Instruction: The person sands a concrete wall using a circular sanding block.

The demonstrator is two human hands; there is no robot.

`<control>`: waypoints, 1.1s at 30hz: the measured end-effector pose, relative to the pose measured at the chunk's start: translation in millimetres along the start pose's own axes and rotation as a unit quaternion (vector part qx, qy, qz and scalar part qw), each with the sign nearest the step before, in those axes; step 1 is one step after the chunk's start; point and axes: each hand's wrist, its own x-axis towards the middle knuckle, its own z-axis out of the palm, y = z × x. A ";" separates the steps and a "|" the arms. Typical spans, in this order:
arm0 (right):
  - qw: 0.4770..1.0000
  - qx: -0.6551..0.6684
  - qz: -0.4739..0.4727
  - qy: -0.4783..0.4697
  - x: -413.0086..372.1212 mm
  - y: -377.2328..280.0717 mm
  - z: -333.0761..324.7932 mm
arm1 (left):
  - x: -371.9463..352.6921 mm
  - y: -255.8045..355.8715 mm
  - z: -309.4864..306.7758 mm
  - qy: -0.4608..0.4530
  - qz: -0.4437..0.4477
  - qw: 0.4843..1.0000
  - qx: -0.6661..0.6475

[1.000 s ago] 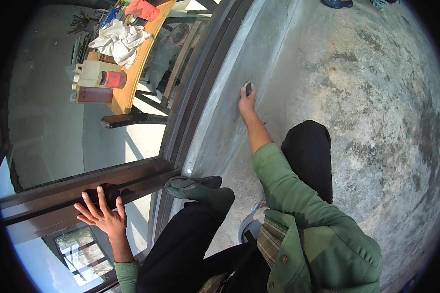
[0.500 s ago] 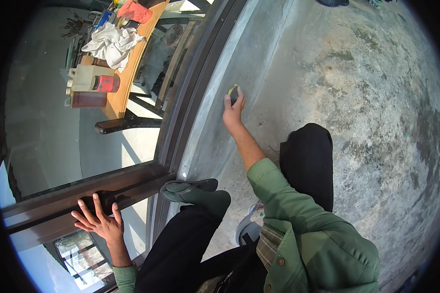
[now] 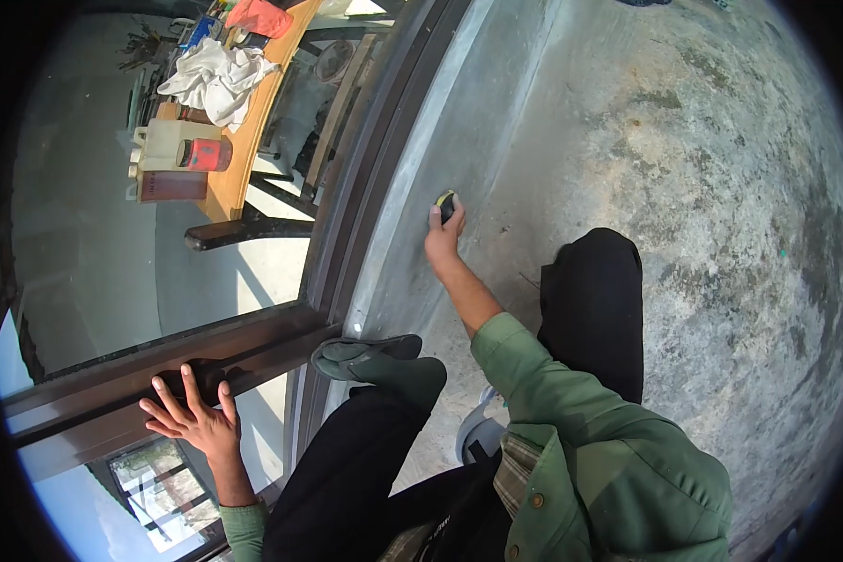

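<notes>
My left hand [image 3: 201,421] rests with fingers spread against the dark brown frame [image 3: 281,335] of the glass door or window. A small black and yellow object [image 3: 448,207] is gripped in my right hand [image 3: 443,242], above the grey concrete ledge [image 3: 412,272] beside the frame. What the object is, I cannot make out; my fingers wrap round its sides.
Behind the glass stands a wooden table [image 3: 244,178] bearing a white cloth [image 3: 217,80], a red-labelled jar [image 3: 206,155] and containers. My sandalled foot [image 3: 375,365] is beside the frame's corner. Rough stained concrete [image 3: 712,262] spreads to the right.
My right hand has moved down the view, nearer to me, with the black and yellow object still in it. My left hand stays on the frame.
</notes>
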 end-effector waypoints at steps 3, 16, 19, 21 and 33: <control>0.992 0.012 -0.120 -0.030 28.7 -73.8 2.3 | 0.5 0.9 0.0 0.003 -0.001 1.000 0.006; 0.993 0.046 0.109 0.011 -32.9 -16.5 4.3 | 1.2 1.2 -0.7 0.001 0.004 1.000 0.013; 0.998 0.056 -0.030 -0.017 12.1 -84.7 4.8 | 1.2 1.0 -1.8 -0.007 -0.001 1.000 0.002; 0.997 0.053 -0.051 -0.018 41.5 -83.6 -2.2 | -0.2 1.8 -1.4 -0.006 -0.004 1.000 0.002; 0.980 0.003 -0.193 -0.053 -1.0 -68.6 7.0 | 1.9 3.4 0.0 -0.002 -0.008 1.000 -0.010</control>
